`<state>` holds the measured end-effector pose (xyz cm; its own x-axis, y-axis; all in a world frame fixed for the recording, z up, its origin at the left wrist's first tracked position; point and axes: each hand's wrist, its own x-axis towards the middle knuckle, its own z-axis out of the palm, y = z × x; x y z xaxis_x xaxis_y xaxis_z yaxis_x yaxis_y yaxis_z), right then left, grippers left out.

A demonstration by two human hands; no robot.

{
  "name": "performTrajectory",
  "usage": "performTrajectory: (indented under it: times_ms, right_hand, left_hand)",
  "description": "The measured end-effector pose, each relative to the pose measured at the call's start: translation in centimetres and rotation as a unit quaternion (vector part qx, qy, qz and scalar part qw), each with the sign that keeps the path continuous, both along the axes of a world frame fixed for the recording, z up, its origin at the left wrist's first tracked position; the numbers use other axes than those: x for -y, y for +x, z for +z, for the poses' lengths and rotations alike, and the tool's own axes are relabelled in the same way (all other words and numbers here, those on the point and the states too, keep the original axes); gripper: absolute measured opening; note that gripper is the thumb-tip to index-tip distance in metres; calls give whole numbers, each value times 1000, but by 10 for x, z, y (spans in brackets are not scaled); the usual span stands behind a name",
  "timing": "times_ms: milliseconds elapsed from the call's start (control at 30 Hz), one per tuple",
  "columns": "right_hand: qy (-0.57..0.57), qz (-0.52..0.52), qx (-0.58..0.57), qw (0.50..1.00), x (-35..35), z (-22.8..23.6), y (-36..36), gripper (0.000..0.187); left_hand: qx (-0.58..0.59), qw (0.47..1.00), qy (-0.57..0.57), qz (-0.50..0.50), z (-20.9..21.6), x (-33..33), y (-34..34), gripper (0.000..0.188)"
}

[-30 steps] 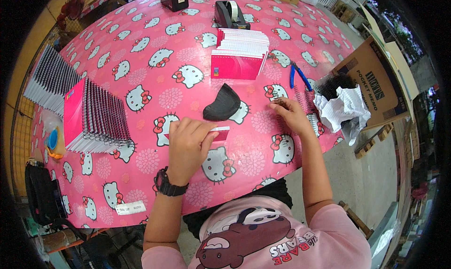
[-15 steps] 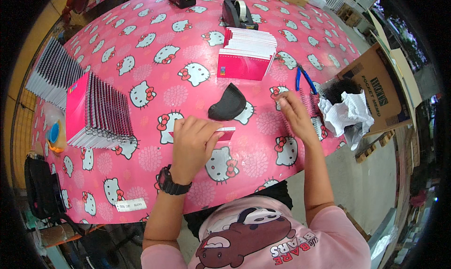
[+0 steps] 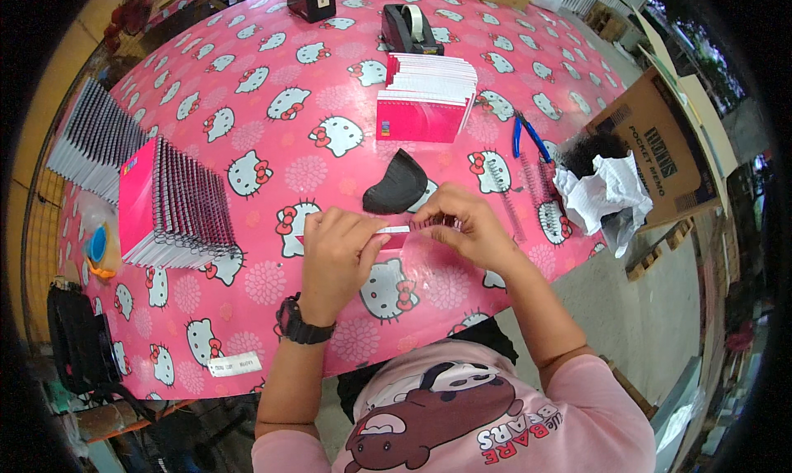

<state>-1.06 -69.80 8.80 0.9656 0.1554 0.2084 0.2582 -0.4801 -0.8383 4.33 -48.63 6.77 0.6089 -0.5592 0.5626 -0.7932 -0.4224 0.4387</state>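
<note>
My left hand (image 3: 334,242) is closed around a small pink notepad (image 3: 396,240), which stands on edge on the table with its white page edge up. Pinched in my right hand (image 3: 472,229) is a dark wire spiral coil (image 3: 435,221), its end at the right end of the notepad's top edge. The fingers hide part of both. Just beyond the hands lies a black curved pad (image 3: 398,184). Farther off stands a row of pink notepads (image 3: 419,120) with no coils visible. Loose coils (image 3: 499,180) lie right of my right hand.
Blue-handled pliers (image 3: 530,136), a dark heap of coils (image 3: 582,153), crumpled white paper (image 3: 609,191) and a cardboard box (image 3: 660,143) are at the right. Spiral-bound notebooks (image 3: 139,201) stand at the left. Tape dispensers (image 3: 406,31) sit at the back of the pink patterned table (image 3: 264,279).
My right hand has moved left from beside the loose coils to the notepad, and a coil now shows in its fingers. My left hand keeps its hold on the notepad.
</note>
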Motion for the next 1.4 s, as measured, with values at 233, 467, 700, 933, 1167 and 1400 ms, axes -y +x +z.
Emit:
performTrajectory:
  times_ms: [233, 467, 700, 933, 1167, 1400]
  right_hand:
    - [30, 72, -61, 995, 7, -6, 4, 17]
    - [18, 73, -45, 996, 1, -4, 3, 34]
    - [-48, 31, -102, 993, 3, 4, 27, 36]
    - [-348, -52, 65, 934, -9, -48, 68, 80]
    - [-216, -34, 87, 972, 8, -41, 52, 58]
    - [168, 46, -159, 972, 32, -41, 11, 63]
  left_hand:
    - [1, 1000, -2, -6, -1, -2, 0, 12]
    - [-3, 1000, -13, -1, 8, 3, -7, 18]
    - [-19, 997, 46, -53, -1, 1, -10, 29]
    - [-1, 997, 39, -64, 8, 4, -15, 22]
    - [-3, 997, 39, -59, 15, 8, -20, 20]
    - [-24, 995, 61, -75, 14, 6, -19, 23]
